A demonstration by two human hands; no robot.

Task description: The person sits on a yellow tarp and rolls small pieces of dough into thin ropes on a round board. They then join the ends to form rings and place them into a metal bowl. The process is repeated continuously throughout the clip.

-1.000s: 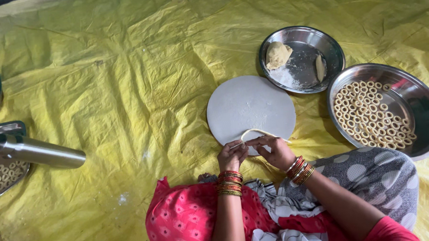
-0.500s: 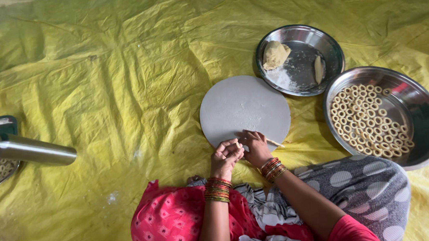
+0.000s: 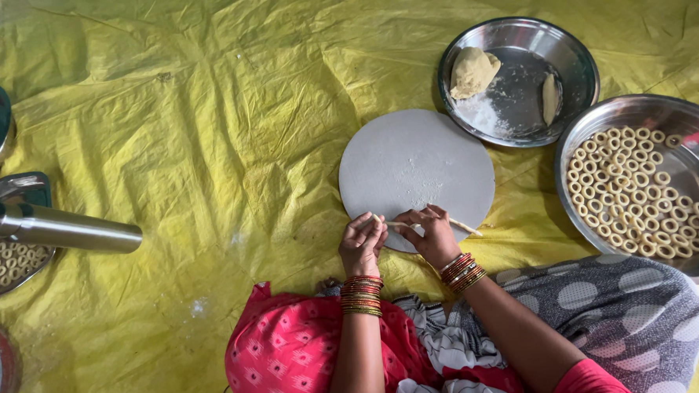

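Head view: left hand [image 3: 362, 241] and right hand [image 3: 434, 234] both pinch thin dough strand [image 3: 445, 224] at near edge of round grey board [image 3: 416, 170]. Strand's far end lies on board. Board on yellow sheet [image 3: 204, 116]. Steel plate [image 3: 571, 61] with dough lump [image 3: 473, 70] beyond board. Steel bowl [image 3: 676, 119] of dough rings [image 3: 640, 192] at sheet's right edge.

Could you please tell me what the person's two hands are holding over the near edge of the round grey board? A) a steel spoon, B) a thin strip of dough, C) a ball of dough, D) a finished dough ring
B: the left hand and right hand hold a thin strip of dough stretched between them and jutting rightward over the round grey board.
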